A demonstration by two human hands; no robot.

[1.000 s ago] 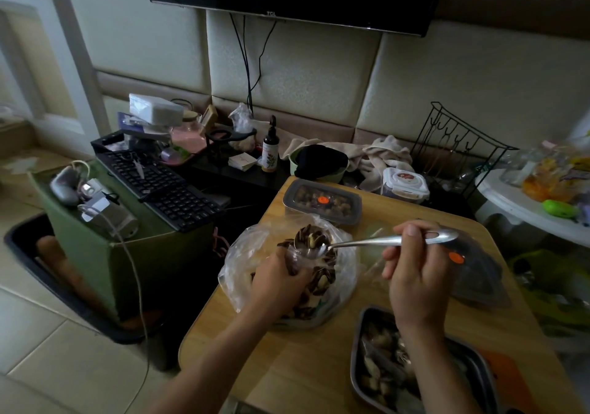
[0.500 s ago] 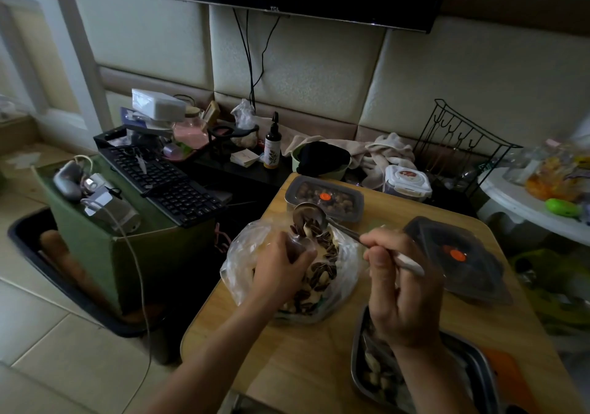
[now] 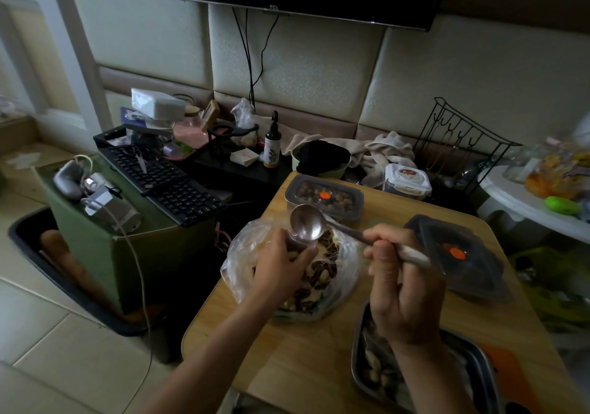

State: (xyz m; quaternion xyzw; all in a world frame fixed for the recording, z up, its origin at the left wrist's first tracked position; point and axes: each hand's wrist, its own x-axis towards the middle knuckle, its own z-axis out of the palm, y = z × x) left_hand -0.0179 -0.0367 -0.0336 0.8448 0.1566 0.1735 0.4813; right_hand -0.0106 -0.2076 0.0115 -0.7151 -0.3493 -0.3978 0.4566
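Wood-topped and crowded, our table (image 3: pixel 303 365) fills the near right of the head view, with a keyboard (image 3: pixel 166 184) off to the far left on a cluttered stand. A clear plastic bag (image 3: pixel 239 254) sits at the table's left edge, its mouth open and striped seeds (image 3: pixel 324 268) heaped inside. Our left hand (image 3: pixel 281 270) grips the bag's rim, fingers curled into the plastic to hold the mouth wide. Our right hand (image 3: pixel 399 286) pinches the handle of a metal spoon (image 3: pixel 305 223), whose bowl hangs empty just above the bag's far side. A metal tray (image 3: pixel 357 359) with more shells lies near right, partly under our right wrist. A lidded box (image 3: pixel 324 195) stands beyond the bag, and a loose dark lid (image 3: pixel 459 254) lies to the right. We judge this as spooning seeds between tray and bag, at the empty-spoon point. Next we need to load the spoon again, keeping the bag held open and the bowl level so nothing spills on the table.
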